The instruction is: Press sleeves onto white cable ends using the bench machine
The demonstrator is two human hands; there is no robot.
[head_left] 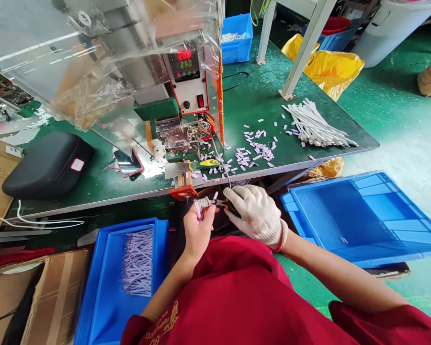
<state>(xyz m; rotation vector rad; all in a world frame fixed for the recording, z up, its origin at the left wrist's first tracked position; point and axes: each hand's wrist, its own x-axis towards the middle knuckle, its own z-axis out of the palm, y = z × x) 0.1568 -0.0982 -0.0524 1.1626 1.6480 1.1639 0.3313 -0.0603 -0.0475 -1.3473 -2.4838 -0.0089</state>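
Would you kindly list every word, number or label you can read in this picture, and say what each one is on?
"290": green digits, lower row of the controller display on the bench machine.
Red digits in the row above: too blurred to read.
Gold lettering on the red apron: cut off and folded, unreadable.
White label on the black case: no legible text.

Two hands are seen: one bare left hand [197, 230] and one right hand in a white knitted glove [255, 213]. Four blue plastic bins are counted: one shallow tray with lilac wire pieces [104, 297], one large empty-looking crate [366, 215], one small bin at the back of the green desk [237, 38], and one under the red bowl [330, 40]. One black zipped case [46, 165], one phone [128, 164] and one yellow plastic bag [326, 64] are seen. The small white cut pieces [255, 151] are too many to be counted.
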